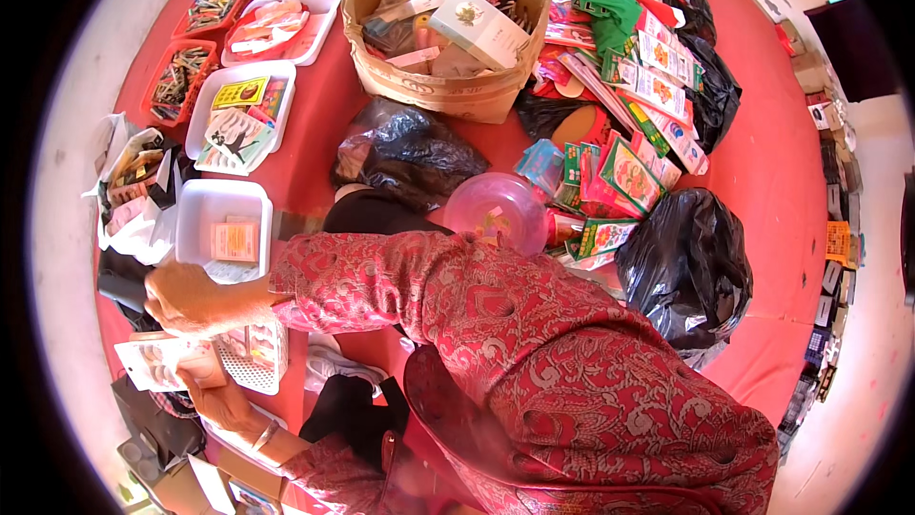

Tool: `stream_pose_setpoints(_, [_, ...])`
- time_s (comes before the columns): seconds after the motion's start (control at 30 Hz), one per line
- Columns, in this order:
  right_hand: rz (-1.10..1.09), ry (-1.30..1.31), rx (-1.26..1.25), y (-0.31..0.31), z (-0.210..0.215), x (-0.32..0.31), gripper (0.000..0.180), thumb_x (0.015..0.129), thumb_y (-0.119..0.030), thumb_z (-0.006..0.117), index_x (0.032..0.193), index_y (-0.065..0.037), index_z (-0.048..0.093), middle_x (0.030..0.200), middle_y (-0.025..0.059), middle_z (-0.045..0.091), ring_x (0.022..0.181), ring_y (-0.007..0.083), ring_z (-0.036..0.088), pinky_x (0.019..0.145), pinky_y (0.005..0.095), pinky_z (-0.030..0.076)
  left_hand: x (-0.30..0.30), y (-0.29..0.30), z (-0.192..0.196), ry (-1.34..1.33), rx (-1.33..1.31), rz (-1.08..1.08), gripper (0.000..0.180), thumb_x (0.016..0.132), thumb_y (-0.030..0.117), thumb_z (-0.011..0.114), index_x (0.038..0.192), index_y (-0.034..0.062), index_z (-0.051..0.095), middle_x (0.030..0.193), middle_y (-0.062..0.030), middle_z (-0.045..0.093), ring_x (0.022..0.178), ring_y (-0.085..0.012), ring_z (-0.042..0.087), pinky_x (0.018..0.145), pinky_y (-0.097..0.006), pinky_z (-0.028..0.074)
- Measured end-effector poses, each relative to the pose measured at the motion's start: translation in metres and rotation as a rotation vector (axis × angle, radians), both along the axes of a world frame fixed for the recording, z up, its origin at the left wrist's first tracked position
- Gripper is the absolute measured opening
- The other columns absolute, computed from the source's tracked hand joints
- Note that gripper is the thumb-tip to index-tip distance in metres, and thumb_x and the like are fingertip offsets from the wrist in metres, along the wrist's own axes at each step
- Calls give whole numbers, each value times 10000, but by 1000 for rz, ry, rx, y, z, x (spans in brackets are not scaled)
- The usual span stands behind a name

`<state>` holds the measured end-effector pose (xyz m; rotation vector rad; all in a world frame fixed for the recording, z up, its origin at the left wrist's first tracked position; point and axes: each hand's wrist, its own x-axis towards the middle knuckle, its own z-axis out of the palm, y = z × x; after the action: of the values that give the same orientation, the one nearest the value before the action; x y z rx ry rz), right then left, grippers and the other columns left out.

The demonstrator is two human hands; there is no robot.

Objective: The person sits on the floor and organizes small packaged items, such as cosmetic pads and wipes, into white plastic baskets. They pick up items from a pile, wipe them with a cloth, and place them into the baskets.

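My left hand (217, 399), with a band at its wrist, grips a few flat pale packets (157, 363) at the lower left. Just above them is my right hand (183, 299), reached across to the left with its fingers curled closed. A dark grey thing (122, 279) shows at its far side; I cannot make out what it is or how firmly it is held. Beside the hands stands a white perforated basket (257, 379) with small packs inside. Above my right hand, a white tray (193, 220) holds a small pinkish box (234, 241).
A large cardboard box (443, 96) of mixed goods stands at the far middle. Along the left are red baskets (179, 81) of pen-like sticks and a white tray (200, 120) of packets. Black bags (691, 258) and colourful packets (629, 177) lie right of a pink bowl (496, 212).
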<state>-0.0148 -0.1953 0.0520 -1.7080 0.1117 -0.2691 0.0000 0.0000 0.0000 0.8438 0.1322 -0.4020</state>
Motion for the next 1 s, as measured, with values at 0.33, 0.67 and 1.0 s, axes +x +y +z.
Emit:
stream_pose_setpoints(0.33, [-160,-146,155,36,-17,-2,175,740,-141,551,642,4,556,689,175,582,667,309,594,589,412,449,-6,16,-9,20,-390,-154,359,868,125,538,1176,-41,458,1253,-166,454,1180,-297,405,1028,-472,302])
stream_pose_setpoints(0.67, [530,-75,174,6,-10,-41,400,761,-287,606,535,38,547,442,118,502,360,216,486,360,366,368,26,58,-30,-62,-367,-55,378,867,147,545,1183,-35,447,1207,-152,503,1102,-254,480,990,-417,344])
stream_pose_setpoints(1.0, [-55,-701,-1049,53,-54,-21,177,580,-233,587,582,-56,583,482,120,531,448,308,548,400,414,400,-10,4,-5,-204,-42,-12,624,856,395,529,1319,43,304,1325,-157,369,1211,-270,368,1028,-431,260])
